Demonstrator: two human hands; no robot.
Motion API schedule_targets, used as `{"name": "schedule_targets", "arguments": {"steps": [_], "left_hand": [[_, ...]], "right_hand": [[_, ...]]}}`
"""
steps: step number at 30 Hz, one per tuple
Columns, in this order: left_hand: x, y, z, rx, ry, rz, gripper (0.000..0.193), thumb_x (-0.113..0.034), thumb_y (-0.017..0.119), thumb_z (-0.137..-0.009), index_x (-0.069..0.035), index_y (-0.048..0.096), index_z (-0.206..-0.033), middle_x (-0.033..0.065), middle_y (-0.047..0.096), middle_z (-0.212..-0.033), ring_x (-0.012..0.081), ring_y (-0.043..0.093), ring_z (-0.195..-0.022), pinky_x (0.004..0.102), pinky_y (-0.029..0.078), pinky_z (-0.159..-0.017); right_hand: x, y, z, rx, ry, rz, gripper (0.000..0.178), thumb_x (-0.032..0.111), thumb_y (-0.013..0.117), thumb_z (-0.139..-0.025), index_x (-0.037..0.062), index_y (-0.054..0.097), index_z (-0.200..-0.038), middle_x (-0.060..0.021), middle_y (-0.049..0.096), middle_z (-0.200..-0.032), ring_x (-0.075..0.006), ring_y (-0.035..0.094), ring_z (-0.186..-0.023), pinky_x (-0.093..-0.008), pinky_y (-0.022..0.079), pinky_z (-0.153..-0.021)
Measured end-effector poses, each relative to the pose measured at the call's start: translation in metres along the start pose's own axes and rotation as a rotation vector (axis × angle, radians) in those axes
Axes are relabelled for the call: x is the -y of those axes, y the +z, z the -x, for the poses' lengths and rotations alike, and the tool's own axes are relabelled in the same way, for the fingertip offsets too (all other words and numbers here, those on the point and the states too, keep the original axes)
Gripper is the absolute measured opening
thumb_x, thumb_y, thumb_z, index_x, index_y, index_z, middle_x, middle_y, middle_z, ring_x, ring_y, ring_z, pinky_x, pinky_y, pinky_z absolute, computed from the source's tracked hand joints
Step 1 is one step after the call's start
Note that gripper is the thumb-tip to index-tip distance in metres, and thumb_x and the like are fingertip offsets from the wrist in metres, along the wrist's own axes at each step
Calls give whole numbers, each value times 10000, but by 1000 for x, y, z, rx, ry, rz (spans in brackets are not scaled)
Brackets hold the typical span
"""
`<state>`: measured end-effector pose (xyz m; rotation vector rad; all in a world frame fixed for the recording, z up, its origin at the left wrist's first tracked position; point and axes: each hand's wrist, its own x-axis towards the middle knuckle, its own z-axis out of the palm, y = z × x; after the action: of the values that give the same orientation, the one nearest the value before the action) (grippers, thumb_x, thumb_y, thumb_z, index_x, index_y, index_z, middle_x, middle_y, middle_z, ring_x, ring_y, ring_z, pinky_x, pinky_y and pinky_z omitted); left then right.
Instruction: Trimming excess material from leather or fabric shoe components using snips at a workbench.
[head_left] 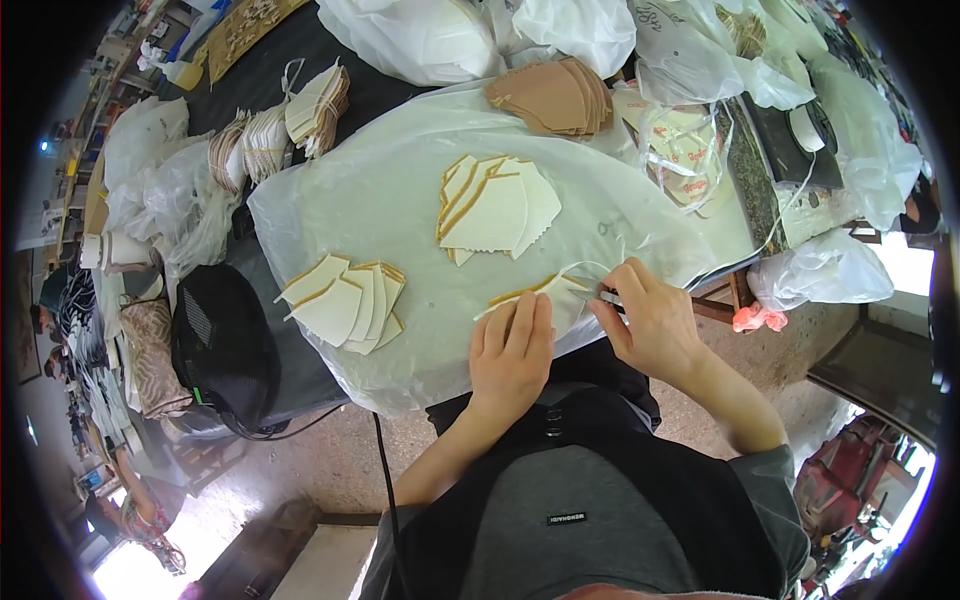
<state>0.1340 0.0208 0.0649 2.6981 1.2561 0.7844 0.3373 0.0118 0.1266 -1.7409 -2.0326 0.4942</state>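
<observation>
We find the left hand (512,345) pressed over a cream, tan-edged piece (566,304) on the plastic sheet (430,345); its thumb is hidden, so we cannot tell whether it grips. The right hand (652,318) is clamped on a small dark tool (613,299), tip indistinct. This piece appears unfinished; which fanned stack, upper (510,208) or left (335,306), is done remains unclear.

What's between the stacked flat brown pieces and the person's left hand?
In the head view, a fan of flat, tan-edged cream pieces lies between the flat brown stack and left hand, on translucent plastic sheeting.
</observation>
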Motion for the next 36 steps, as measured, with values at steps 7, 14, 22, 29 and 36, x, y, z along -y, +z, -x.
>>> {"name": "schedule_targets", "arguments": {"steps": [7, 14, 22, 29, 36], "left_hand": [[-1, 1, 0, -25, 7, -11, 401, -152, 684, -822, -14, 653, -1197, 94, 599, -1235, 243, 573, -1079, 381, 478, -919], [-3, 4, 1, -14, -22, 37, 422, -116, 705, -808, -7, 650, -1212, 106, 600, -1252, 268, 556, -1104, 411, 465, -924], [9, -15, 1, -6, -48, 185, 386, -131, 694, -822, -3, 660, -1184, 110, 632, -1196, 282, 589, -1065, 419, 482, -906], [86, -82, 11, -407, -111, -383, 294, -168, 644, -914, -27, 683, -1169, 131, 653, -1212, 350, 586, -1135, 493, 463, -971], [83, -66, -26, -320, -185, 85, 567, -337, 750, -838, -8, 603, -1276, 157, 579, -1324, 369, 524, -1235, 486, 418, -1036]], "right_hand": [[-4, 21, -5, -3, 35, 58, 220, 173, 693, -885, 44, 515, -903, -100, 565, -816, -326, 610, -634, -414, 468, -523], [-3, 26, -14, -44, 28, 33, 217, 173, 685, -893, 55, 503, -870, -104, 552, -789, -326, 606, -621, -421, 459, -515], [-9, 15, -22, -159, -7, -213, 220, 156, 714, -875, 34, 555, -967, -105, 628, -891, -331, 641, -708, -396, 502, -597], [-31, 15, -8, -38, 46, 7, 190, 21, 697, -786, 40, 603, -949, -110, 629, -922, -303, 658, -770, -375, 507, -642], [12, 1, -39, -90, -180, -331, 208, -61, 655, -729, 32, 617, -911, -108, 629, -832, -280, 654, -743, -369, 504, -633]]}}
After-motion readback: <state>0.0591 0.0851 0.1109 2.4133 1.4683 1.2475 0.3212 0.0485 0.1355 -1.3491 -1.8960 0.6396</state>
